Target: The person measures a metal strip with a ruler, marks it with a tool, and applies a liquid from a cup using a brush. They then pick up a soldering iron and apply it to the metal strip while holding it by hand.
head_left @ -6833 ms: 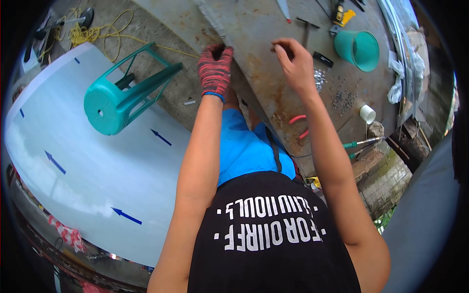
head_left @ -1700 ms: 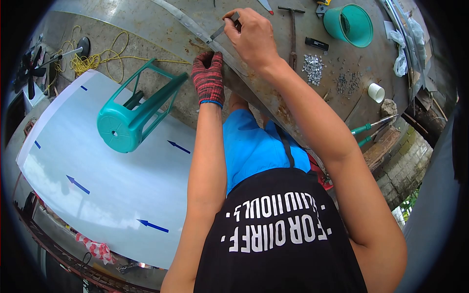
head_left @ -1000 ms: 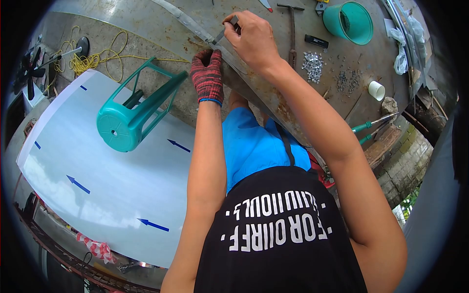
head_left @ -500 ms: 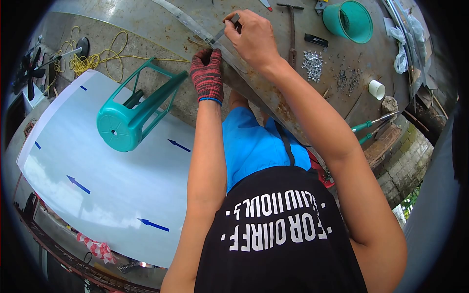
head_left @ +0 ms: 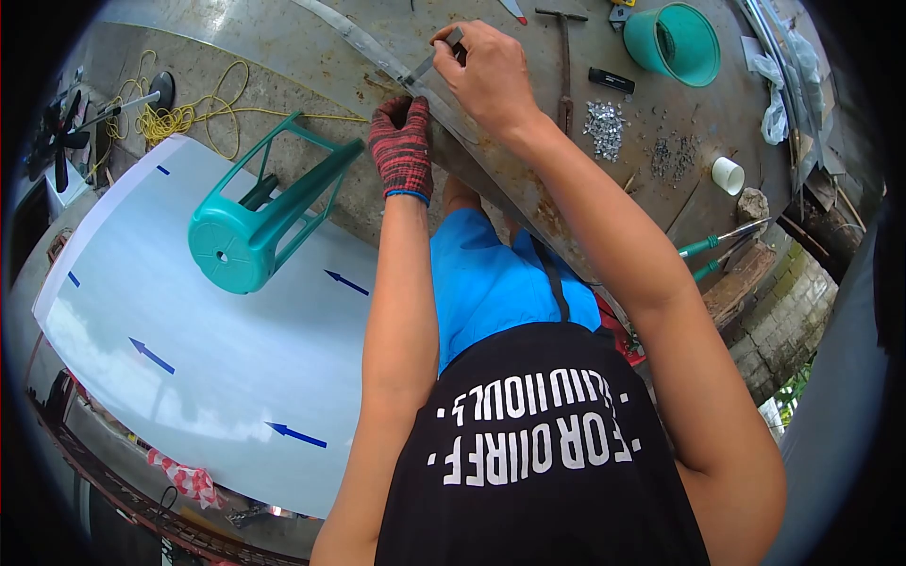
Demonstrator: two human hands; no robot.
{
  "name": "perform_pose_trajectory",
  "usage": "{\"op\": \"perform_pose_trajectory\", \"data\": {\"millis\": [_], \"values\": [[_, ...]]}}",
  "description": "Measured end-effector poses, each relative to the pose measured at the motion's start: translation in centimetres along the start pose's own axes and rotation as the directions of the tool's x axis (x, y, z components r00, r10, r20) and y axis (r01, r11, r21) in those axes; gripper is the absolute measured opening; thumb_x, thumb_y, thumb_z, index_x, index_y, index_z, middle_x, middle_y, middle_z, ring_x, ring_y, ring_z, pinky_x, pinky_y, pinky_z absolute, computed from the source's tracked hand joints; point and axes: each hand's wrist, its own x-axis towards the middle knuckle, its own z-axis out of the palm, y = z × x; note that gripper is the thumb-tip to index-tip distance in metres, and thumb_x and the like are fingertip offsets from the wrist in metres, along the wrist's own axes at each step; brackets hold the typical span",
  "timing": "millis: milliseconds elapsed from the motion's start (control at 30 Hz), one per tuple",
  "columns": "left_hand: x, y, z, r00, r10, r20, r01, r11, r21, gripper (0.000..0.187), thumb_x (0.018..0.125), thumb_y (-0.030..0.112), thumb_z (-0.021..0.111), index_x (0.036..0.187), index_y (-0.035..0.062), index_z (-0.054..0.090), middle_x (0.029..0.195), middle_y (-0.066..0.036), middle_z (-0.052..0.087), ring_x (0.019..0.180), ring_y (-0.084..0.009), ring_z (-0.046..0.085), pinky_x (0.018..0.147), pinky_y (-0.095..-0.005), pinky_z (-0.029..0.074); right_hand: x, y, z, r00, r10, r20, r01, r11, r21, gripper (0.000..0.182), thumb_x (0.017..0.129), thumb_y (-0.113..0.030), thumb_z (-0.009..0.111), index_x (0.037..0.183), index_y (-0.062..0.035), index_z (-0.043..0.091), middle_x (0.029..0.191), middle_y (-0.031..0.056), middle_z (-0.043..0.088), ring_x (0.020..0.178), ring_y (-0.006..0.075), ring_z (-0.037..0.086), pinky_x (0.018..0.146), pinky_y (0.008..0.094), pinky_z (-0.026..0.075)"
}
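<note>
Left hand (head_left: 401, 146), in a red-black glove, is out front at the surface (head_left: 651, 104) edge, arm nearly straight, back of hand up. Its fingers are curled with the tips at the metal strip (head_left: 354, 40); can't tell if they grip it or just rest there.

Right hand (head_left: 486, 75), bare, is just beside it, elbow bent out, wrist angled in over the surface. Thumb and fingers are closed on a dark tool (head_left: 425, 68), probably a small square, tilted with its far end at the strip, near the glove tips. Strip runs diagonally along the surface edge.

Right of the right hand: T-bar (head_left: 564, 71), black box (head_left: 612, 80), bright metal bits (head_left: 604, 129), darker bits (head_left: 673, 158), white cup (head_left: 728, 175), green bucket (head_left: 665, 47). Green stool (head_left: 231, 247) is left of the left arm, tipped over the pale panel (head_left: 217, 349).
</note>
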Motion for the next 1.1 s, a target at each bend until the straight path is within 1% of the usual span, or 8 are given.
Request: {"op": "perform_pose_trajectory", "data": {"millis": [267, 467, 600, 667, 867, 933, 1000, 1100], "values": [[0.1, -0.1, 0.0, 1.0, -0.023, -0.004, 0.022, 1.0, -0.012, 0.032, 0.088, 0.016, 0.079, 0.111, -0.0023, 0.065, 0.104, -0.012, 0.07, 0.093, -0.0184, 0.064, 0.087, -0.0319, 0.051, -0.4, -0.3, -1.5, 1.0, 0.019, -0.016, -0.019, 1.0, -0.001, 0.016, 0.089, -0.017, 0.067, 0.092, -0.0026, 0.073, 0.087, 0.0158, 0.07, 0.081, 0.0337, 0.068, 0.077, 0.0428, 0.053], [0.9, -1.6, -0.5, 0.996, 0.088, 0.029, -0.09, 0.993, 0.074, 0.036, 0.092, 0.023, 0.075, 0.116, -0.002, 0.066, 0.108, -0.011, 0.07, 0.096, -0.0191, 0.063, 0.089, -0.0338, 0.05, -3.2, -0.4, -11.8, 0.978, 0.136, -0.161, -0.132, 0.991, 0.04, 0.014, 0.09, -0.014, 0.068, 0.096, -0.0023, 0.073, 0.084, 0.0144, 0.069, 0.067, 0.0269, 0.068, 0.063, 0.0365, 0.053], [1.0, -2.0, -0.4, 0.994, 0.097, 0.057, -0.098, 0.995, 0.027, 0.033, 0.093, 0.023, 0.075, 0.115, -0.0001, 0.066, 0.109, -0.01, 0.069, 0.097, -0.0182, 0.062, 0.09, -0.0332, 0.049, -8.2, 2.4, -22.7, 0.834, 0.335, -0.437, -0.4, 0.915, -0.062, 0.016, 0.095, -0.018, 0.068, 0.099, -0.004, 0.075, 0.077, 0.0073, 0.07, 0.063, 0.0112, 0.062, 0.058, 0.0289, 0.048], [1.3, -2.1, -0.5, 0.997, 0.076, 0.018, -0.078, 0.995, 0.068, 0.031, 0.092, 0.022, 0.076, 0.113, 0.0011, 0.066, 0.108, -0.008, 0.069, 0.096, -0.0175, 0.062, 0.091, -0.0326, 0.048, -11.0, 4.4, -28.2, 0.749, 0.273, -0.603, -0.477, 0.854, -0.206, 0.019, 0.096, -0.021, 0.067, 0.101, -0.0046, 0.075, 0.074, 0.0041, 0.069, 0.065, 0.0083, 0.06, 0.059, 0.0277, 0.047], [1.6, -2.0, -0.4, 0.998, 0.061, 0.015, -0.062, 0.997, 0.041, 0.032, 0.092, 0.023, 0.077, 0.112, 0.0015, 0.066, 0.108, -0.007, 0.069, 0.095, -0.0165, 0.061, 0.089, -0.0312, 0.048, -19.6, 12.7, -37.8, 0.581, 0.124, -0.804, -0.636, 0.686, -0.354, 0.021, 0.096, -0.02, 0.064, 0.102, -0.0036, 0.076, 0.079, 0.0086, 0.073, 0.07, 0.0171, 0.067, 0.065, 0.0346, 0.051], [1.3, -1.5, -0.4, 0.999, 0.054, 0.002, -0.054, 0.995, 0.083, 0.032, 0.092, 0.023, 0.077, 0.113, 0.0012, 0.065, 0.109, -0.007, 0.069, 0.095, -0.0169, 0.062, 0.089, -0.0314, 0.049, -20.9, 16.0, -38.1, 0.513, 0.244, -0.823, -0.73, 0.627, -0.27, 0.022, 0.095, -0.02, 0.065, 0.102, -0.0022, 0.076, 0.081, 0.0109, 0.074, 0.072, 0.021, 0.069, 0.066, 0.0369, 0.052], [1.3, -1.5, -0.3, 0.999, 0.044, 0.006, -0.044, 0.995, 0.092, 0.033, 0.092, 0.023, 0.077, 0.114, 0.0007, 0.065, 0.11, -0.008, 0.069, 0.097, -0.0176, 0.062, 0.09, -0.0318, 0.049, -21.1, 18.1, -37.3, 0.501, 0.241, -0.831, -0.773, 0.557, -0.304, 0.023, 0.094, -0.019, 0.064, 0.103, -0.001, 0.076, 0.08, 0.0121, 0.073, 0.071, 0.0199, 0.069, 0.065, 0.0363, 0.052], [1.4, -1.6, -0.4, 0.999, 0.05, 0.01, -0.051, 0.994, 0.098, 0.034, 0.093, 0.024, 0.076, 0.115, 0.0004, 0.065, 0.11, -0.009, 0.069, 0.098, -0.0182, 0.061, 0.091, -0.0324, 0.048, -21.0, 19.7, -35.5, 0.28, 0.514, -0.811, -0.766, 0.629, 0.135, 0.024, 0.095, -0.015, 0.062, 0.107, 0.0009, 0.074, 0.083, 0.0099, 0.072, 0.067, 0.0165, 0.068, 0.061, 0.0311, 0.051]]}}
